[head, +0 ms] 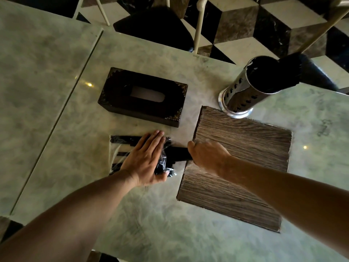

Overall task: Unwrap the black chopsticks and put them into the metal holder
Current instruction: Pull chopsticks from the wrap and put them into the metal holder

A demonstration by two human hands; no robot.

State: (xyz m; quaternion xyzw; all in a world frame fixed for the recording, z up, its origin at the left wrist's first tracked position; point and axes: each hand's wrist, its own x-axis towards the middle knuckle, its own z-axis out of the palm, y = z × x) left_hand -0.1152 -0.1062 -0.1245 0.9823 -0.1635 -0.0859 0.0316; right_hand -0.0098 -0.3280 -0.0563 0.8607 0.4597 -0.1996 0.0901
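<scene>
The left hand is covering the middle of the black chopsticks; the right hand is hiding their ends.

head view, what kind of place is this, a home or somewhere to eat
Probably a restaurant or cafe dining area: a marble-look table carries a dark tissue box and a perforated metal holder already stocked with black chopsticks, with chairs on a checkered floor behind.

Dim, warm indoor light. Small glare spots on glossy table (two pinpoint reflections). Wide-angle bending at edges. Right hand slightly motion-blurred; dark objects lose detail in shadow.
</scene>
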